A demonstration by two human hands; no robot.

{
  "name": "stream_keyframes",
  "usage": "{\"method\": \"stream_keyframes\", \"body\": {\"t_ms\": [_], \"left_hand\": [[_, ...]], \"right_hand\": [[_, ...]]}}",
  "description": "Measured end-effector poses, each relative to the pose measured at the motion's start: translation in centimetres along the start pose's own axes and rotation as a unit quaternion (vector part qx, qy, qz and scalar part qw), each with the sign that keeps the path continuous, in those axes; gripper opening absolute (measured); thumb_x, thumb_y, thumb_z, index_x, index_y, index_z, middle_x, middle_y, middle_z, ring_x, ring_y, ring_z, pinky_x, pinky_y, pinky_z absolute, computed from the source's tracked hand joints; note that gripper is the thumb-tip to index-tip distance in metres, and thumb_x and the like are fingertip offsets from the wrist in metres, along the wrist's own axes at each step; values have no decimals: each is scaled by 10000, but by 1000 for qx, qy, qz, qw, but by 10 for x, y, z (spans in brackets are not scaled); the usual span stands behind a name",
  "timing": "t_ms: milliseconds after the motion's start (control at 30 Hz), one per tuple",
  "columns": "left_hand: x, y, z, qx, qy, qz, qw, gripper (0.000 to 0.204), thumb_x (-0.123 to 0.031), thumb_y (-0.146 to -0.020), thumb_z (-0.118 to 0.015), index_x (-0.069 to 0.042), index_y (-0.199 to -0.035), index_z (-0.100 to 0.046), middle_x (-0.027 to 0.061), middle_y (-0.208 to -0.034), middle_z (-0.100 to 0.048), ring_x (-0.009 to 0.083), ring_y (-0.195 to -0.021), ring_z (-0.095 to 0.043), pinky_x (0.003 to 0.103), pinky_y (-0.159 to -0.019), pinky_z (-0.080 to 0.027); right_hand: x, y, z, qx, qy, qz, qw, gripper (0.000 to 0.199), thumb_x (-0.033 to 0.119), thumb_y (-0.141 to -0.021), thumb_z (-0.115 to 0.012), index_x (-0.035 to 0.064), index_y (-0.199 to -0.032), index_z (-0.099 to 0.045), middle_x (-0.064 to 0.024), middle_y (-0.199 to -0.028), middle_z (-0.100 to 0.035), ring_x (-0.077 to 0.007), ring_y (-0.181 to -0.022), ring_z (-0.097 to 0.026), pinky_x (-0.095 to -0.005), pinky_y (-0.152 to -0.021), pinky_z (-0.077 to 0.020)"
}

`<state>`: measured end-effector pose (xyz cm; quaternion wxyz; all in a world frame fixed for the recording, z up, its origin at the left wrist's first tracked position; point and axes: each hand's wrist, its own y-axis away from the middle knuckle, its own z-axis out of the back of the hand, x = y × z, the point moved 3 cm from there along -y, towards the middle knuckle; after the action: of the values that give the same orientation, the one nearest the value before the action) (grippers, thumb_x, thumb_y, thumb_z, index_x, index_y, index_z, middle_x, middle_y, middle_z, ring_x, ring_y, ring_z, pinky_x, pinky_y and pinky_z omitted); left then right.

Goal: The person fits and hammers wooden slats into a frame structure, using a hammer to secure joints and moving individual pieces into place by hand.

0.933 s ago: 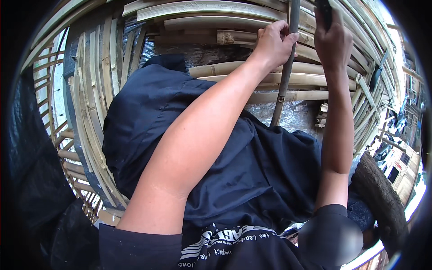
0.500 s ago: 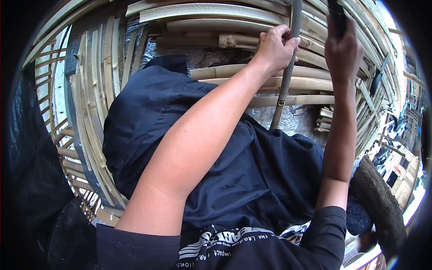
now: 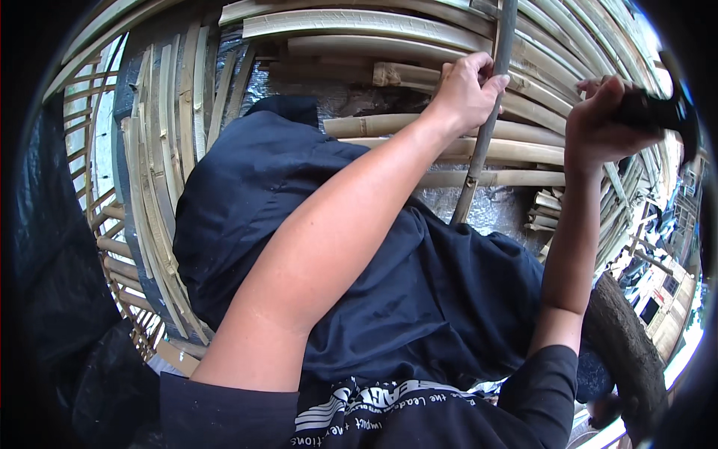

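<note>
My left hand (image 3: 465, 96) is closed on a thin, greyish bamboo pole (image 3: 485, 142), with the thumb pressed against its side. The pole stands nearly upright in view and leans a little; its lower end meets the dark cloth over my lap. To the right, my right hand (image 3: 594, 131) is wrapped round a black-handled tool (image 3: 647, 111). The tool points away to the right, apart from the pole. Its far part is dark and blurred, so its kind is not clear.
Split bamboo strips (image 3: 359, 24) lie in rows beyond my hands, over a silvery sheet (image 3: 493, 206). More strips (image 3: 161, 142) stand at the left. Short cut pieces (image 3: 544, 209) are stacked right of the pole. A thick log (image 3: 627, 337) lies at the lower right.
My right hand has swung down and to the right with the black-handled tool, which has turned from pointing up to pointing right. My left hand still grips the pole.
</note>
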<state>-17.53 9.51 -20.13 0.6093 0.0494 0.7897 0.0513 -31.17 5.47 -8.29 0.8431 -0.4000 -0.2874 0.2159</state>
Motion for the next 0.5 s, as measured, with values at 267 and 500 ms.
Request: {"method": "stream_keyframes", "body": {"t_ms": [267, 500], "left_hand": [[10, 5, 2, 7, 1, 15, 1000, 199, -171, -1003, -647, 25, -1032, -630, 97, -852, -748, 175, -721, -750, 304, -609, -613], [3, -7, 7, -6, -3, 15, 1000, 194, -165, -999, -650, 26, -1027, -632, 93, -846, -746, 185, -727, -755, 302, -627, -620]], "right_hand": [[15, 4, -2, 159, 149, 68, 974, 297, 331, -999, -632, 59, -1032, -519, -219, -774, -694, -418, -704, -694, -509, -526, -504], [-16, 15, -27, 100, 119, 66, 986, 269, 247, -966, -698, 36, -1004, -536, -178, -736, -693, -400, -693, -712, -453, -553, -537]]}}
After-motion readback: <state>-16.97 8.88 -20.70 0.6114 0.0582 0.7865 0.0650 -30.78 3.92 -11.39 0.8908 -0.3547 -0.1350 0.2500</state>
